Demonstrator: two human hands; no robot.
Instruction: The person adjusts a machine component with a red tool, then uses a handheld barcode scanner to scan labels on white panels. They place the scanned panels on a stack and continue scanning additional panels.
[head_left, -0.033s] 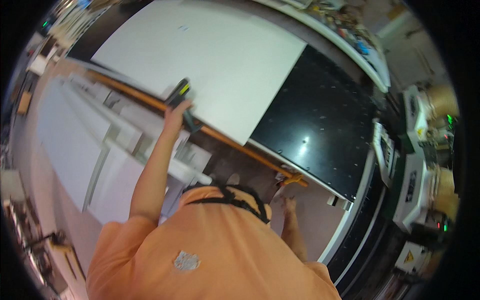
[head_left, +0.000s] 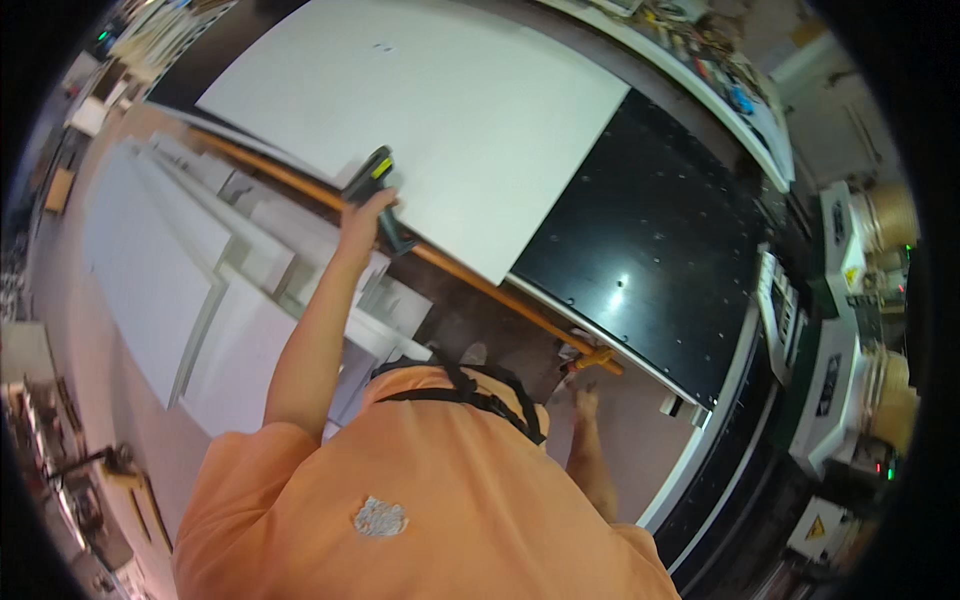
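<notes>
My left hand (head_left: 366,224) is wrapped round the grip of a dark handheld scanner (head_left: 370,176) with a yellow patch on its top. The scanner is over the near edge of a large white panel (head_left: 430,130), which lies on a black table (head_left: 640,250). A small label (head_left: 383,47) shows on the panel's far part. My right hand (head_left: 585,398) hangs low beside my body, close to the end of the orange bar (head_left: 470,285) along the table's front. Its fingers are small and blurred, so whether they hold anything does not show.
Several white and grey boards (head_left: 150,270) stand stacked at the left, close to my left arm. Orange wrapping (head_left: 597,358) sits near the bar's right end. Machine housings (head_left: 835,380) line the right side. A cluttered shelf (head_left: 700,70) runs behind the table.
The whole view has shifted slightly, so the panel and table appear a little farther right and higher. My left hand still grips the scanner over the panel's near edge.
</notes>
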